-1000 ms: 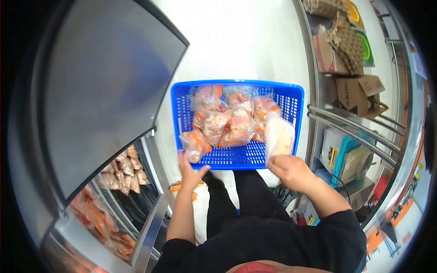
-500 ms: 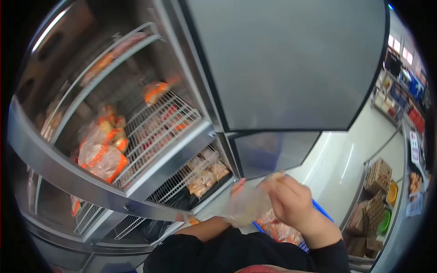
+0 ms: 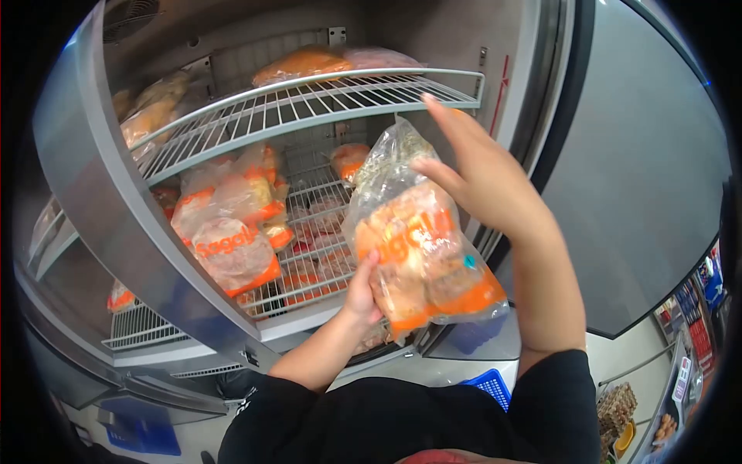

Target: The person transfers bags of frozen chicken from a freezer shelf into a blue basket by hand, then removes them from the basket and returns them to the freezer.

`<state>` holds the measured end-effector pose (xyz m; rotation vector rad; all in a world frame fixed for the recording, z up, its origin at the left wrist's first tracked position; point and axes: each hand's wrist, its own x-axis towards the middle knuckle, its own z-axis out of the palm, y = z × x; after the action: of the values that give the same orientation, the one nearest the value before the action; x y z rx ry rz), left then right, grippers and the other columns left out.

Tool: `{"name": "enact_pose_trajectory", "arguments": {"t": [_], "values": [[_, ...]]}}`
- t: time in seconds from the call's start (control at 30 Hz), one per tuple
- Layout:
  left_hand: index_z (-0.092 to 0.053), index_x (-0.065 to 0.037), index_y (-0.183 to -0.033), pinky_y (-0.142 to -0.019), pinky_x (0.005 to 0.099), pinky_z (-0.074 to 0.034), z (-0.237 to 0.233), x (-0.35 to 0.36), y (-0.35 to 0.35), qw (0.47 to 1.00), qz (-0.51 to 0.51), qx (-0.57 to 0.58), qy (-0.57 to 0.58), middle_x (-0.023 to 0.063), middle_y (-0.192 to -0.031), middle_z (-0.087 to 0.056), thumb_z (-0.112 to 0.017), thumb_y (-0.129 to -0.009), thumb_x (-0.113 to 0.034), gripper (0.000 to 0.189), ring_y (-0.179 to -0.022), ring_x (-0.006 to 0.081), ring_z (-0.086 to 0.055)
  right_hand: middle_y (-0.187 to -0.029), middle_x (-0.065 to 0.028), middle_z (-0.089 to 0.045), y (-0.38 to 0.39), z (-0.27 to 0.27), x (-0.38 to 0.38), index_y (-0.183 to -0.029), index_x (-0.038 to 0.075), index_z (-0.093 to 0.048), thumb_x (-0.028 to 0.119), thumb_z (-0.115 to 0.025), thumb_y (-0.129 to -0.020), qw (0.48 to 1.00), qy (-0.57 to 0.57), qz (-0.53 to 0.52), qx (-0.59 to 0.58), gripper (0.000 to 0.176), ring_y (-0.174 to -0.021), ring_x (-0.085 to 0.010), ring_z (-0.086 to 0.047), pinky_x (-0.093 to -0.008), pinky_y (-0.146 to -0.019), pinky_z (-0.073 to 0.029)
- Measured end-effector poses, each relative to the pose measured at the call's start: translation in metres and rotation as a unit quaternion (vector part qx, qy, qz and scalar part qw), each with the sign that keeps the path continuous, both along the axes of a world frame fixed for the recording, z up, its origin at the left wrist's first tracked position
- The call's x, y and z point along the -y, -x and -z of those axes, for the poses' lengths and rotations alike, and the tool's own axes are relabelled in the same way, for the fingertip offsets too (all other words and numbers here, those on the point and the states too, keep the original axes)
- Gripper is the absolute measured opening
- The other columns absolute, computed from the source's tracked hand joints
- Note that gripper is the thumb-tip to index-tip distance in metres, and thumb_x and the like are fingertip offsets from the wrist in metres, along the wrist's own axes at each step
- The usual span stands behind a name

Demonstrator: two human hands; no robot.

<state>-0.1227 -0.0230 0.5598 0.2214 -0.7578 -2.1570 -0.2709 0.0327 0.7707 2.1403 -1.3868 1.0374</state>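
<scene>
In front of the middle shelf I hold up a clear plastic bag of meat pieces (image 3: 413, 240) with orange printing. My left hand (image 3: 363, 294) grips its lower left side, the thumb on the front and the other fingers hidden behind. The bag tilts, its gathered top pointing up toward the rack above. Beside that top, my right hand (image 3: 483, 174) is open, thumb and fingers spread apart, thumb tip close to the plastic. More orange-printed bags (image 3: 236, 240) lie on the left of the middle wire shelf (image 3: 313, 189), with a smaller pack (image 3: 352, 161) at its back.
An upper wire rack (image 3: 309, 97) carries several bags over my hands. The steel door frame (image 3: 147, 185) curves along the left, and an open grey door (image 3: 641, 170) stands to the right. A blue basket (image 3: 491, 387) is on the floor by my right elbow.
My view has swung left to face the shelves. Both hands have risen from near the blue basket, and the bag is now up before the shelf. The right hand's closed fingers have spread.
</scene>
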Motion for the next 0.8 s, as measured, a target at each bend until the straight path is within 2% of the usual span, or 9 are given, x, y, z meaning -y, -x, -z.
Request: {"name": "enact_pose_trajectory", "arguments": {"t": [0.1,0.2,0.3,0.33,0.4,0.47,0.53,0.63,0.8], "values": [[-0.042,-0.004,-0.123,-0.083,0.0409,-0.049,-0.041,0.056,-0.017,0.998,-0.039,0.051,-0.012,0.015,-0.113,-0.055,-0.05,-0.085,-0.044,0.056,-0.1,0.0262,-0.057,-0.116,-0.0153,-0.052,0.022,0.015,-0.052,-0.127,0.004,-0.042,0.026,-0.064,-0.078,0.997,-0.025,-0.029,-0.06,0.057,-0.107,-0.0324,-0.05,-0.0376,-0.088,-0.041],[-0.048,-0.003,-0.115,-0.081,0.0414,-0.05,-0.043,0.154,-0.024,0.987,-0.135,0.063,0.06,0.0142,-0.106,-0.059,-0.059,-0.081,-0.039,0.051,-0.095,0.0248,-0.059,-0.114,-0.018,-0.053,0.061,0.079,-0.091,-0.116,0.003,-0.054,0.025,-0.066,-0.077,0.938,-0.274,-0.169,0.133,0.046,-0.106,-0.0318,-0.051,-0.0353,-0.089,-0.041],[-0.055,-0.001,-0.104,-0.076,0.0403,-0.051,-0.04,0.241,-0.044,0.947,-0.204,0.247,-0.012,0.0113,-0.093,-0.063,-0.061,-0.079,-0.039,0.046,-0.084,0.0228,-0.062,-0.108,-0.0157,-0.057,0.084,0.164,-0.136,-0.111,0.003,-0.057,0.013,-0.063,-0.077,0.871,-0.396,0.019,0.289,0.036,-0.104,-0.0282,-0.053,-0.0338,-0.09,-0.04],[-0.055,-0.001,-0.104,-0.077,0.039,-0.051,-0.022,0.275,-0.053,0.944,-0.221,0.234,0.068,0.0111,-0.089,-0.064,-0.061,-0.08,-0.036,0.043,-0.085,0.0222,-0.062,-0.107,-0.0137,-0.058,0.087,0.197,-0.155,-0.109,0.002,-0.057,0.011,-0.062,-0.077,0.848,-0.373,0.072,0.371,0.033,-0.103,-0.0244,-0.054,-0.0328,-0.089,-0.04],[-0.053,-0.002,-0.109,-0.079,0.0372,-0.05,0.013,0.34,-0.062,0.935,-0.235,0.264,0.04,0.0113,-0.092,-0.064,-0.061,-0.081,-0.033,0.042,-0.088,0.0222,-0.062,-0.102,-0.0089,-0.06,0.085,0.237,-0.191,-0.108,-0.001,-0.056,0.008,-0.059,-0.081,0.743,-0.365,0.151,0.539,0.029,-0.096,-0.017,-0.055,-0.0293,-0.086,-0.042],[-0.053,-0.006,-0.111,-0.077,0.0343,-0.049,0.03,0.379,-0.068,0.921,-0.223,0.318,0.031,0.0093,-0.092,-0.064,-0.06,-0.082,-0.033,0.041,-0.089,0.02,-0.061,-0.097,-0.0088,-0.061,0.077,0.27,-0.224,-0.108,-0.003,-0.056,0.015,-0.055,-0.084,0.697,-0.298,0.224,0.612,0.03,-0.091,-0.0165,-0.056,-0.0276,-0.081,-0.043],[-0.054,-0.008,-0.111,-0.078,0.0315,-0.048,0.053,0.421,-0.075,0.896,-0.238,0.373,0.045,0.0072,-0.092,-0.064,-0.057,-0.084,-0.033,0.037,-0.088,0.0182,-0.06,-0.091,-0.0073,-0.061,0.073,0.293,-0.249,-0.105,-0.003,-0.056,0.013,-0.055,-0.084,0.65,-0.295,0.314,0.626,0.027,-0.082,-0.0122,-0.055,-0.0225,-0.068,-0.043],[-0.056,-0.009,-0.109,-0.081,0.0296,-0.045,0.107,0.529,-0.074,0.853,-0.303,0.402,0.141,0.0053,-0.092,-0.063,-0.054,-0.084,-0.033,0.035,-0.087,0.0175,-0.059,-0.092,-0.0084,-0.061,0.064,0.319,-0.26,-0.104,-0.002,-0.057,0.01,-0.059,-0.082,0.621,-0.332,0.353,0.616,0.026,-0.083,-0.0151,-0.057,-0.0254,-0.071,-0.046],[-0.054,-0.009,-0.112,-0.087,0.0338,-0.039,0.105,0.522,-0.057,0.721,-0.372,0.537,0.231,0.0093,-0.101,-0.057,-0.051,-0.084,-0.037,0.04,-0.095,0.0223,-0.052,-0.097,-0.0131,-0.062,0.058,0.314,-0.234,-0.105,0.001,-0.058,0.017,-0.065,-0.079,0.627,-0.428,0.344,0.553,0.031,-0.09,-0.02,-0.06,-0.0304,-0.075,-0.047]]}}
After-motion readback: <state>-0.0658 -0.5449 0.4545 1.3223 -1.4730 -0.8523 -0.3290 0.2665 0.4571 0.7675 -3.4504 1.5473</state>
